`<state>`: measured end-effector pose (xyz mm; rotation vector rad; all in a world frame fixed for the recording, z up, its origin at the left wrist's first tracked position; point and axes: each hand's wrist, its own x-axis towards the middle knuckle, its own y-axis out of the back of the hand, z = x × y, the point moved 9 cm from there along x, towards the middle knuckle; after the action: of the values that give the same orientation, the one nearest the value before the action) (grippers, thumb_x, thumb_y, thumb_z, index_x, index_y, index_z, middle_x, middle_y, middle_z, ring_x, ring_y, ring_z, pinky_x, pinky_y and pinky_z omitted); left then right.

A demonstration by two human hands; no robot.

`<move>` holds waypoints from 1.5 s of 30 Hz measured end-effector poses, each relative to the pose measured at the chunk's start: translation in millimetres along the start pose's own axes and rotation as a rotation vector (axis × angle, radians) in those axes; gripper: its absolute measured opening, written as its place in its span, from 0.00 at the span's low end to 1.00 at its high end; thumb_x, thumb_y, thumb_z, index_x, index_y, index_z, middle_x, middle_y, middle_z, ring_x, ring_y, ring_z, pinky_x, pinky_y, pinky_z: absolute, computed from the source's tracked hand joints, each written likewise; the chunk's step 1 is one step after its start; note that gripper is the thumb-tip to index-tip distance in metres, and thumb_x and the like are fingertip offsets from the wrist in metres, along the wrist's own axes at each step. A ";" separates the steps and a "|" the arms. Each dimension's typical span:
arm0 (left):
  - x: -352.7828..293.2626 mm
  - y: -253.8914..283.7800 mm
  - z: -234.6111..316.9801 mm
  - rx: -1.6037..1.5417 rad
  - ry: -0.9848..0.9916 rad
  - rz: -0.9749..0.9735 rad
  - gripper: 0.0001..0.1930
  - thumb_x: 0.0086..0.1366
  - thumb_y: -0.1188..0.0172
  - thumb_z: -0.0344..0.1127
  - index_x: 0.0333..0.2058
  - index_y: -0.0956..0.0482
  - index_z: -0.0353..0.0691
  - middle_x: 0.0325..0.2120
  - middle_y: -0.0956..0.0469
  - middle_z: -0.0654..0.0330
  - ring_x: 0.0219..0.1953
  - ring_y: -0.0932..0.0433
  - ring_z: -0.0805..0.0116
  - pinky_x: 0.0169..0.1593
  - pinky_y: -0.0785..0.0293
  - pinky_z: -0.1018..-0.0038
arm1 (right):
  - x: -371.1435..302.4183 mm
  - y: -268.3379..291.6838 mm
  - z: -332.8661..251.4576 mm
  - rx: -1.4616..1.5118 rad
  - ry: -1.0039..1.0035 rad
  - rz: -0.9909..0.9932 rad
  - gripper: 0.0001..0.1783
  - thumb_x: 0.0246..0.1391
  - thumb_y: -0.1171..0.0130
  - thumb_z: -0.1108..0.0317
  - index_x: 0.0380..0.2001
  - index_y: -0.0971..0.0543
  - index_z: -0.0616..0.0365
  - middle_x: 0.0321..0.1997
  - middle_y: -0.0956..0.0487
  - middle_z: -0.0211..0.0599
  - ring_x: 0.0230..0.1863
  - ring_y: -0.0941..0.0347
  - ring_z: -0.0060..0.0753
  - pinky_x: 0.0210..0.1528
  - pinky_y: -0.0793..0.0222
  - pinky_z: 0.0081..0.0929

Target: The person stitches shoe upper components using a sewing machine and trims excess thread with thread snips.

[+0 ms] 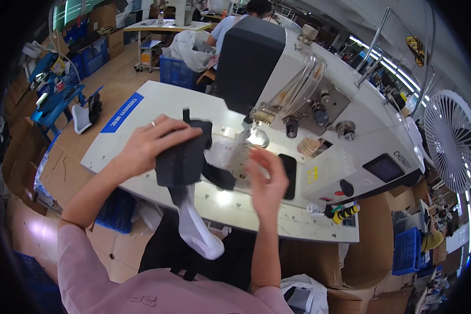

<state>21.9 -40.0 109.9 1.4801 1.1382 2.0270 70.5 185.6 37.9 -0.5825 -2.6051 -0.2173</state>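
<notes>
My left hand [159, 140] grips a black padded fabric piece [183, 159] over the left part of the sewing machine's white table [157, 104]. The fingers lie across its top and the thumb is hidden. A black strap stands up from it, and a white curved part [199, 233] hangs below, past the table's front edge. My right hand [267, 180] is raised in front of the needle area [256, 137], apart from the fabric piece. Its fingers are bent and smeared by motion, so I cannot make out whether they hold anything.
The sewing machine's dark head cover [251, 63] rises ahead. A black phone-like slab [288, 175] and a yellow-and-black handled tool [345, 213] lie on the table's right. A white fan [450, 141] stands far right. Another black-and-white piece [83, 119] lies left. A co-worker [227, 29] sits behind.
</notes>
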 end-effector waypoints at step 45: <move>63.8 -134.5 -27.5 -0.182 -0.251 0.330 0.18 0.53 0.41 0.27 0.45 0.24 0.35 0.40 0.23 0.54 0.42 0.22 0.59 0.40 0.22 0.71 | 44.6 36.6 66.1 -0.150 -0.167 0.142 0.05 0.48 0.46 0.80 0.21 0.24 0.64 0.16 0.22 0.36 0.13 0.28 0.36 0.19 0.34 0.35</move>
<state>-47.3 74.8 39.5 1.8576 0.6253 2.0094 24.1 251.0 2.4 -0.8686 -2.7079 -0.3327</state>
